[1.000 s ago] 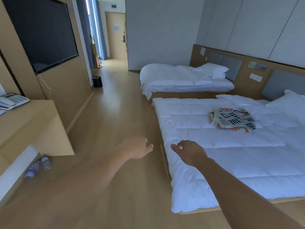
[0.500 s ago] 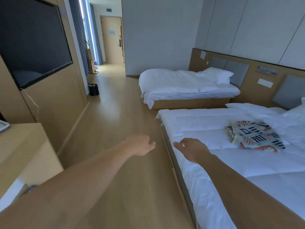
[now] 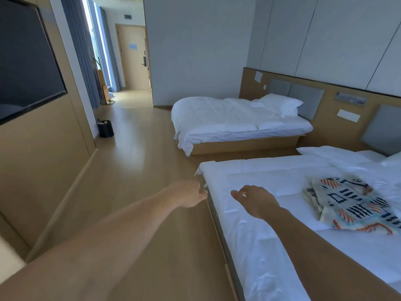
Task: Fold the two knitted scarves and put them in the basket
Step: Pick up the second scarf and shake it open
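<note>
Your left hand hangs over the floor just beside the corner of the near bed, fingers loosely curled, holding nothing. Your right hand hovers above that bed's edge, likewise slack and empty. The scarves (a rumpled patterned heap; you can't tell one from the other) lie on the bed, apart from your right hand.

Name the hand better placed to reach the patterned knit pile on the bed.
Right: the right hand is over the bed, nearer the knit pile; the left hand is over the floor, farther off.
</note>
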A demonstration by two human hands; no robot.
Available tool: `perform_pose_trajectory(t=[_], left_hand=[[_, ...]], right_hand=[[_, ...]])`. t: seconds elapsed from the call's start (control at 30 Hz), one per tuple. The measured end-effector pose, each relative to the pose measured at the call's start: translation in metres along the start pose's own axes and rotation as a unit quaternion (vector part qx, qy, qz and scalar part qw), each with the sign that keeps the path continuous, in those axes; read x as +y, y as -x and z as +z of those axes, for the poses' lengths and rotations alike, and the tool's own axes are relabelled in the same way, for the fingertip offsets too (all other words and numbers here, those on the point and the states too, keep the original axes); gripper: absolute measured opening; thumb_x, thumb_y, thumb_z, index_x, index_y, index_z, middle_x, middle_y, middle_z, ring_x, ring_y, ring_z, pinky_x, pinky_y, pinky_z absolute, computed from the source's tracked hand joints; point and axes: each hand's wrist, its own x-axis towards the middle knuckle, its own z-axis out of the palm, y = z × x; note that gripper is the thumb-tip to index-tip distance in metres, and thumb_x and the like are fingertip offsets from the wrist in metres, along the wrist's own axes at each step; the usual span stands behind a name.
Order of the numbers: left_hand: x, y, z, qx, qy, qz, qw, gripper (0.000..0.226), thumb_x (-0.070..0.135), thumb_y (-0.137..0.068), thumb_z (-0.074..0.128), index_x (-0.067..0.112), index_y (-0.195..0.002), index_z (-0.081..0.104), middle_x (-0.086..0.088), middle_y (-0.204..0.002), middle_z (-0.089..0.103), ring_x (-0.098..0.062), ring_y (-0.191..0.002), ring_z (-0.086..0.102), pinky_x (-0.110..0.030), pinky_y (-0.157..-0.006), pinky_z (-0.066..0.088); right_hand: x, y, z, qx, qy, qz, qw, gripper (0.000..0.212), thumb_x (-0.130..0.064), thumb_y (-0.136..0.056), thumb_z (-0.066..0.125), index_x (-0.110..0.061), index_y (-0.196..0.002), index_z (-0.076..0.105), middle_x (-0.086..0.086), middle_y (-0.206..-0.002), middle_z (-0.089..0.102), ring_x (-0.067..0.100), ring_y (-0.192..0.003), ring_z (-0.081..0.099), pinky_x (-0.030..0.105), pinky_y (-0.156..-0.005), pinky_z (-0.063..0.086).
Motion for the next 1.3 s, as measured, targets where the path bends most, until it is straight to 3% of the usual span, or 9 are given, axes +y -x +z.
perform_pose_trajectory(t=[0.13,0.33,0.5,0.67,1.03,1.3], left_hand=[[-0.006,-0.067,-0.017,0.004,-0.004,0.017,1.0,0.045,0.052,-0.1,0.028,0.015,-0.095,0.053,0.005,-0.079,0.051,-0.013,-0.072,0.05,-0.03,-0.067,0.041],[-0.022,-0.17,-0.032,-0.001,-0.023,0.061,0.998,0.049,0.053,-0.098,0.027,0.014,-0.086,0.053,0.001,-0.082,0.052,-0.016,-0.073,0.051,-0.032,-0.068,0.042],[-0.038,-0.259,-0.055,-0.002,-0.039,0.121,0.992,0.057,0.056,-0.097,0.025,0.014,-0.122,0.056,-0.002,-0.119,0.062,-0.022,-0.105,0.058,-0.038,-0.09,0.047],[-0.033,-0.336,-0.079,-0.003,-0.06,0.182,0.981,0.059,0.056,-0.098,0.025,0.017,-0.132,0.054,-0.003,-0.13,0.058,-0.024,-0.112,0.056,-0.039,-0.095,0.046],[0.1,-0.468,-0.052,-0.064,-0.113,0.321,0.938,0.061,0.056,-0.098,0.028,0.013,-0.136,0.049,-0.007,-0.135,0.055,-0.029,-0.119,0.053,-0.041,-0.1,0.043],[0.229,-0.563,-0.013,-0.121,-0.164,0.361,0.91,0.06,0.054,-0.099,0.028,0.013,-0.137,0.047,-0.008,-0.137,0.053,-0.03,-0.12,0.052,-0.039,-0.095,0.041]], right_hand=[[0.007,-0.061,-0.013,0.005,0.0,0.017,1.0,0.061,-0.064,-0.095,0.031,-0.023,-0.133,0.054,-0.002,-0.136,0.057,0.019,-0.121,0.054,0.036,-0.1,0.043],[0.009,-0.143,-0.016,0.004,0.009,0.053,0.999,0.06,-0.063,-0.096,0.03,-0.022,-0.134,0.053,-0.002,-0.137,0.056,0.02,-0.122,0.053,0.036,-0.099,0.042],[0.003,-0.212,-0.014,0.019,-0.006,0.112,0.993,0.06,-0.063,-0.096,0.032,-0.022,-0.134,0.054,-0.002,-0.138,0.056,0.02,-0.123,0.052,0.037,-0.1,0.042],[0.002,-0.26,-0.015,0.038,-0.031,0.17,0.984,0.058,-0.063,-0.095,0.035,-0.024,-0.133,0.055,-0.003,-0.136,0.057,0.019,-0.121,0.053,0.037,-0.098,0.043],[0.136,-0.3,-0.006,0.045,-0.055,0.32,0.945,0.06,-0.063,-0.096,0.034,-0.022,-0.135,0.053,-0.001,-0.135,0.058,0.021,-0.121,0.054,0.036,-0.096,0.044],[0.266,-0.348,0.009,0.049,-0.111,0.391,0.912,0.057,-0.06,-0.095,0.04,-0.02,-0.133,0.056,0.001,-0.131,0.06,0.022,-0.121,0.053,0.036,-0.095,0.046]])
